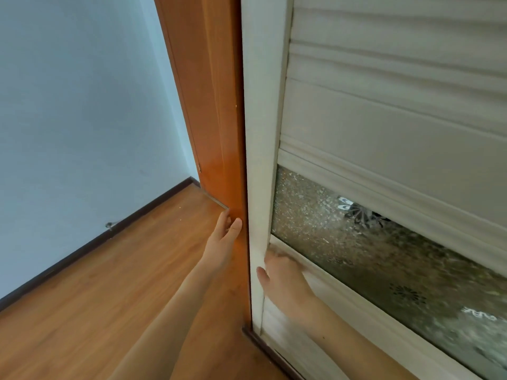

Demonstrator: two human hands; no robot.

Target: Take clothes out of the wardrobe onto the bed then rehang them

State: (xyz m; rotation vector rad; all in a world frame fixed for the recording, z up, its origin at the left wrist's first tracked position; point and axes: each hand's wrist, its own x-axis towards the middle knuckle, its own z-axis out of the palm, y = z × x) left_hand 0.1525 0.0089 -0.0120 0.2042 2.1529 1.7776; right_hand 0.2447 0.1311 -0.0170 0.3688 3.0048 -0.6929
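Wood-plank floor [109, 297] meets a pale blue wall [82, 105]; the wardrobe [214, 105] fills the right. The left hand [223, 238] touches its orange side with straight fingers. The right hand [284, 278] rests on the white door [384, 119]; blur hides whether its fingers curl.

Left forearm [175, 311], right forearm [337, 338] (both bare)

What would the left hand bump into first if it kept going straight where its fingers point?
Most likely the orange wooden panel: the left hand has straight fingers aimed at its lower part and looks almost against it. Depth is unclear, so it may already touch.
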